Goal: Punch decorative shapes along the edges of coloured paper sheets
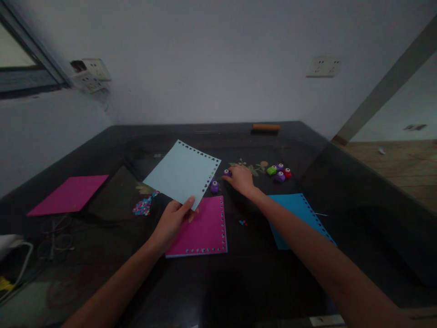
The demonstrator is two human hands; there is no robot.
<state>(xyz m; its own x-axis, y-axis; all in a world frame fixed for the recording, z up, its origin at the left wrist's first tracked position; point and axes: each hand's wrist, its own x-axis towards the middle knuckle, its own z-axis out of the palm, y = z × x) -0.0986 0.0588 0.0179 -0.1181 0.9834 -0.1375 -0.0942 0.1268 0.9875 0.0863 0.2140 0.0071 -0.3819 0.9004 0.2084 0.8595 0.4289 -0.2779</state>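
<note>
Well, a pale blue punched sheet (179,175) is pinched by one corner in the left hand (180,212), mid-frame.
Centre frame, the right hand's (240,178) fingers touch a purple craft punch (227,172); whether they're closed round it, I can't tell. Held so, the sheet could sag and crease, or its left corner could brush the confetti pile (142,206) left of centre and scatter it. Glossy dark tabletop (191,282) below, pale wall (218,59) behind, sockets (324,66) at upper right.

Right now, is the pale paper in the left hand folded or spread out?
Spread out: the pale paper shows one broad, flat face with no visible fold, and the left hand holds its near corner.
</note>
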